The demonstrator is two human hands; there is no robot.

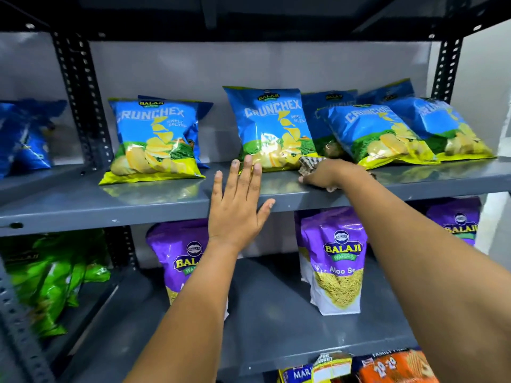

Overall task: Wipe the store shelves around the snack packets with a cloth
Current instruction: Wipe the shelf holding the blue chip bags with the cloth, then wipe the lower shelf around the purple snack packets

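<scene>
The right hand [322, 176] presses a bunched cloth [309, 164] on the shelf [166, 194] at frame centre, just before the middle packet [272, 128]. The left hand [237, 203] lies flat, fingers [247, 172] spread and empty, beside it; bare shelf runs leftward.

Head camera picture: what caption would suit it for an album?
Right hand wipes the shelf with a cloth below blue chip packets; left hand open.

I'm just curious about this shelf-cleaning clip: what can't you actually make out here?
Head view, the only one:
- The cloth: mostly hidden under the right hand, so its size is unclear.
- The blue packets at far left: blurred and cut by the frame edge; no print is readable.
- The purple packet: the left hand's forearm covers its label.
- The bottom-shelf packs: cut by the lower edge.
</scene>
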